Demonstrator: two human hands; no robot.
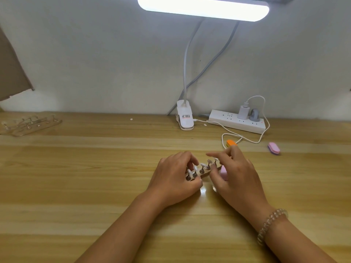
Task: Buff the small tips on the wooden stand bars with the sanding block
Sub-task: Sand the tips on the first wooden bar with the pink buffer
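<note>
on the wooden table (95,168), your left hand (174,179) and right hand (235,177) meet over the stand bar (204,175), which lies near the middle of the table, just in front of you. the bar looks light and stiff, so it will likely slide or tip unless you pin it at one end. the sanding block (223,170), pink and small, probably has a little give; take it by its sides. the tips (203,165) stand on little pegs along the bar and look thin and easy to knock off, so go gently. your left fingers curl round the bar's left end, pinching it among the pegs. your right thumb and curled fingers hold the block under the palm, with the forefinger stretched out above the tips; you cannot tell whether it touches one.
</note>
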